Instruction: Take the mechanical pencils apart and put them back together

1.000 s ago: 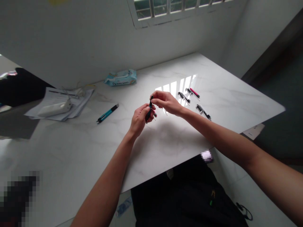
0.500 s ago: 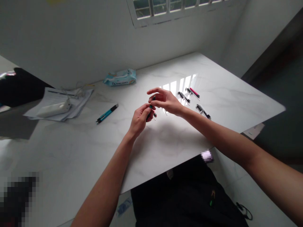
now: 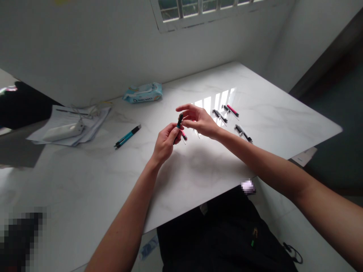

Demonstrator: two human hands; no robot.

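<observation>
My left hand (image 3: 165, 142) is closed around a black and teal pen (image 3: 180, 120), its black end pointing up out of the grip. Right beside that upper end is my right hand (image 3: 198, 120), index finger stretched out and thumb apart from it; the thumb tip lies at the pen's edge, and whether it touches is hard to tell. Beneath the hands, a red pen part (image 3: 183, 134) and thin white refills (image 3: 197, 133) lie on the table, partly covered. A teal and black pair of pens (image 3: 127, 136) rests to the left.
On the right of the white marbled table (image 3: 193, 181) lie black and white pen parts (image 3: 243, 133), more dark pen parts (image 3: 220, 115) and a pink pen barrel (image 3: 233, 110). A wipes pack (image 3: 144, 93) sits by the wall. Papers (image 3: 93, 128) carry a white power strip (image 3: 64, 131).
The pen in my left hand has turned more upright, and more of its black end shows. My right thumb has shifted off its front. The view has moved slightly.
</observation>
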